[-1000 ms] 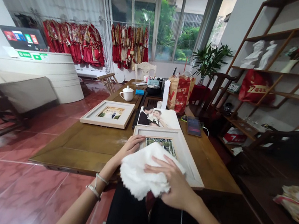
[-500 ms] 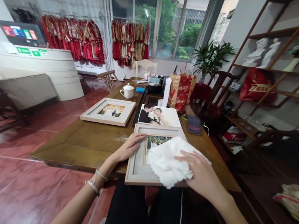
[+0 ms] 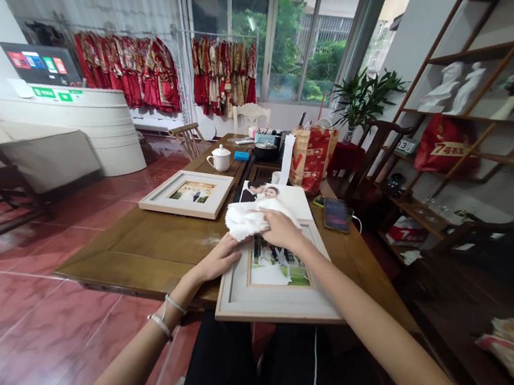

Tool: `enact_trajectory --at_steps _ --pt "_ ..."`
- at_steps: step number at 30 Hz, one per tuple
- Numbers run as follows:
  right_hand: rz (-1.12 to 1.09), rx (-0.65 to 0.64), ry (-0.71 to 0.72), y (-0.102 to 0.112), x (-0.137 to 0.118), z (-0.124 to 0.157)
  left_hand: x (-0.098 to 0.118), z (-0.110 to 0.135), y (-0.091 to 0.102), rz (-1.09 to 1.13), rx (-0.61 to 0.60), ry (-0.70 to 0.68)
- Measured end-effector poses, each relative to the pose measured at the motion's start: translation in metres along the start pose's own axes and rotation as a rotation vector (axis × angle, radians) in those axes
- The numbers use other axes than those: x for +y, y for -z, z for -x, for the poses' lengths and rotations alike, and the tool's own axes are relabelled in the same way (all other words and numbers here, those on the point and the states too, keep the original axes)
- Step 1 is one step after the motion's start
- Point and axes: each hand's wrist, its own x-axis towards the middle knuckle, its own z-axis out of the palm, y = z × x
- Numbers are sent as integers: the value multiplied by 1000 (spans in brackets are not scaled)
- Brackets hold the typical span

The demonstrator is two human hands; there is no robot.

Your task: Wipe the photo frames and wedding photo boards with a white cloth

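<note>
A picture frame [image 3: 278, 306] with a pale wooden border and a photo [image 3: 277, 267] inside lies at the near edge of the table, jutting out over my lap. My left hand [image 3: 218, 258] grips its left side, fingers over the border. My right hand [image 3: 283, 230] is closed on a bunched white cloth [image 3: 243, 220] at the frame's upper left corner, just above my left fingertips. The cloth and right arm cover the frame's top and part of its right side. Behind it lies a larger photo print [image 3: 301, 203], partly hidden by the cloth.
On the wooden table [image 3: 139, 258], a second picture frame [image 3: 181, 210] lies to the left. Farther back are a white lidded cup [image 3: 220, 159], a blue box [image 3: 242, 156] and a red paper bag [image 3: 311, 159]. A phone [image 3: 337, 215] with a cable lies at the right.
My right hand has moved the cloth from the frame's right and lower part up to its upper left corner, uncovering more of the photo. My left hand stays at the left side.
</note>
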Motion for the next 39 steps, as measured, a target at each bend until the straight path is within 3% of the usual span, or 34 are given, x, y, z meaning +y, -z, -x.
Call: enact_trajectory --at_steps 5,10,14,23,30,34,39 --pt "18 -63 26 -8 -11 -5 -2 0 -2 22 17 4" --pt "75 -54 -119 4 19 33 1 -2 0 31 11 -61" --pt "59 -44 -188 5 31 56 4 -2 0 42 39 -22" --pt "-173 -92 11 -18 -10 67 -11 1 -7 71 97 -36" --pt "-370 -173 184 10 1 107 0 -2 -3 90 99 -71" --pt "-289 -208 83 29 9 123 7 -4 3 95 107 -69" --pt "-93 -36 -17 35 26 125 5 -6 4 134 80 -94"
